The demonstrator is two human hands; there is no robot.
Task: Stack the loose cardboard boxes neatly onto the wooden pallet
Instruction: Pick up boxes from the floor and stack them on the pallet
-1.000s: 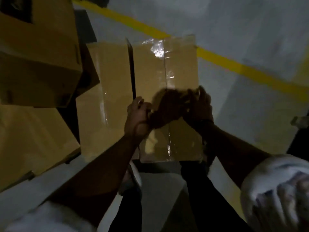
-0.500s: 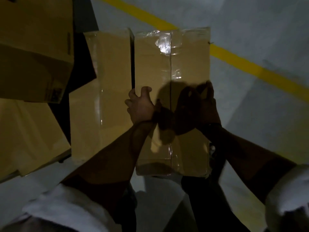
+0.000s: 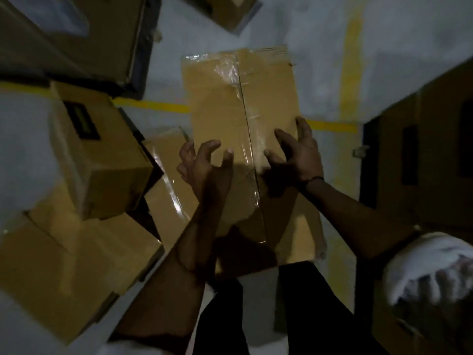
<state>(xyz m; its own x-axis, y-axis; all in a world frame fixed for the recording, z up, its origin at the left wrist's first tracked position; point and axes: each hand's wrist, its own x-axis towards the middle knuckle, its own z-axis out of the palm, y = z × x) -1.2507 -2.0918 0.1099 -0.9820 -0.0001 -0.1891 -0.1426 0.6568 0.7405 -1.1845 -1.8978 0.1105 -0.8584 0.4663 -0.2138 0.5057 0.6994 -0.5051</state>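
- Position: taped box (image 3: pixel 217 111) lies lengthwise in front of the person, over grey floor (image 3: pixel 320 47); no pallet in view.
- Left hand (image 3: pixel 204 167) is wide, fingers bent, holding nothing. Right hand (image 3: pixel 299 155) is spread against the box's right edge.
- Handling, judged: stiff and fairly light. Glossy tape (image 3: pixel 227 70) looks slippery, so grip the long side edges.
- Dark label (image 3: pixel 82 121) on neighbouring box (image 3: pixel 110 162) is unreadable.
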